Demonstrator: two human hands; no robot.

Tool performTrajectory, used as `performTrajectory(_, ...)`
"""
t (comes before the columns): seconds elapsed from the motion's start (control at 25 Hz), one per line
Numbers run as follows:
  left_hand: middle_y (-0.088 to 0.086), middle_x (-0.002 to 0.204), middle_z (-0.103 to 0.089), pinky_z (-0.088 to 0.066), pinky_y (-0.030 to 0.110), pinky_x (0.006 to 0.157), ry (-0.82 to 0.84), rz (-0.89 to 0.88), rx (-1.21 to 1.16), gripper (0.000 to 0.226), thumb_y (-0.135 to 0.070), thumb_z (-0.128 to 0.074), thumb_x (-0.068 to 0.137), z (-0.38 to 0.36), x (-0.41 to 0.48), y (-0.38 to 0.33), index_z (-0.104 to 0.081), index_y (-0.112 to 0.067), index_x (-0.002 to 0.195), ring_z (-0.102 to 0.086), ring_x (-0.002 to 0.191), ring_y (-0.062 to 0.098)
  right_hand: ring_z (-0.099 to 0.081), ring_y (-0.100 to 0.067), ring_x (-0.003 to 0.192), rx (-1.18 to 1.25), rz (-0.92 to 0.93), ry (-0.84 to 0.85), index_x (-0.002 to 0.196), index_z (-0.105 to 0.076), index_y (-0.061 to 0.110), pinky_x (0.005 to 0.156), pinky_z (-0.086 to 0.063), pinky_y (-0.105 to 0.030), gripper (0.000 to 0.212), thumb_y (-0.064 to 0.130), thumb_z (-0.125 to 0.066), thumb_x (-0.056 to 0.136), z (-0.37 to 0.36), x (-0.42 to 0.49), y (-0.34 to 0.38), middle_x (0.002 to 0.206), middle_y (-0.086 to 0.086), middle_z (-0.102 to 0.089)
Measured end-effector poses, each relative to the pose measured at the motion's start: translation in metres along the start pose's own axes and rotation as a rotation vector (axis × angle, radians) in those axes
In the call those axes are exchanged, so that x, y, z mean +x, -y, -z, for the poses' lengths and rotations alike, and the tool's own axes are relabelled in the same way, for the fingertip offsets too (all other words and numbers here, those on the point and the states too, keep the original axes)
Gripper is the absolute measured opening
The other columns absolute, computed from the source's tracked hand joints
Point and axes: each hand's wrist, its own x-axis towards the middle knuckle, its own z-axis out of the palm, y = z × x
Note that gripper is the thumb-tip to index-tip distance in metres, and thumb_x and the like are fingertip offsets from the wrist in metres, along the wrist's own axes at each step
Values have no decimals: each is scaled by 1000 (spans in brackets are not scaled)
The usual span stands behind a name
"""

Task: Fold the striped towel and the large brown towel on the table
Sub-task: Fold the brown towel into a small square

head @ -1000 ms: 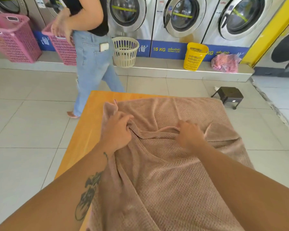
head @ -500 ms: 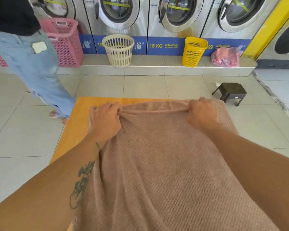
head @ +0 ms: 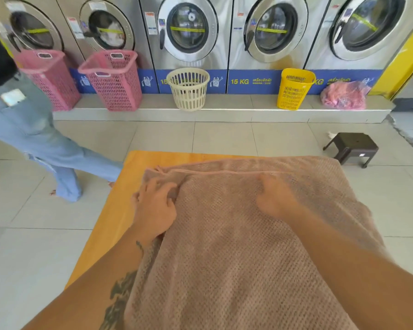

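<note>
free: table [head: 111, 222] strip left of brown towel [head: 236, 253] | blocked: stool [head: 351, 147] off far-right corner

Brown waffle-patterned towel [head: 236, 234] covers orange table [head: 110, 222].

We have carried the large brown towel's [head: 236, 239] near hem over to its far edge, so it lies doubled. Both hands have drawn back from that hem: left hand [head: 155, 207] to the towel's left side, right hand [head: 274, 200] flat on top. The person in jeans [head: 31, 139] has walked leftward.
</note>
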Motion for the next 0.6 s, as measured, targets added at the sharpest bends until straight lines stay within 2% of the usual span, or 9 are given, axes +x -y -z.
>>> performTrajectory(0.12, -12, 129, -44, -33, 44, 102, 103, 71, -125, 33, -15, -50, 92, 19, -37, 8, -59, -39, 114, -47, 110, 11, -48, -30, 122, 43, 74, 53, 135, -49, 19, 96, -46, -39, 49, 7, -53, 88, -24, -44, 10, 139, -8, -44)
performTrajectory(0.2, -10, 123, -48, -42, 40, 96, 169, 66, -235, 32, -12, -47, 95, 31, -53, 19, -57, -39, 108, -50, 93, 4, -47, -29, 124, 86, 120, 80, 129, -53, 22, 101, -43, -36, 42, 9, -55, 89, -39, -71, 24, 135, -6, -46)
performTrajectory(0.36, -11, 124, -55, -50, 35, 89, 243, 36, -350, 30, -12, -44, 98, 52, -61, 43, -62, -36, 104, -57, 100, 9, -52, -23, 113, 157, 82, 121, 123, -56, 19, 87, -42, -27, 37, 6, -54, 89, -54, -102, 59, 126, -4, -49)
performTrajectory(0.48, -12, 112, -63, -50, 26, 73, 218, 5, -439, 22, -22, -48, 101, 71, -68, 73, -66, -36, 101, -61, 95, 7, -59, -22, 98, 228, -32, 137, 124, -55, 22, 70, -48, -29, 39, 7, -53, 89, -61, -122, 95, 127, -5, -48)
performTrajectory(0.6, -11, 103, -64, -45, 19, 63, 276, -53, -453, 22, -20, -50, 99, 85, -74, 113, -66, -35, 102, -61, 90, 4, -59, -24, 100, 224, -114, 5, 119, -56, 28, 77, -52, -33, 34, 12, -52, 89, -81, -152, 131, 114, 0, -53)
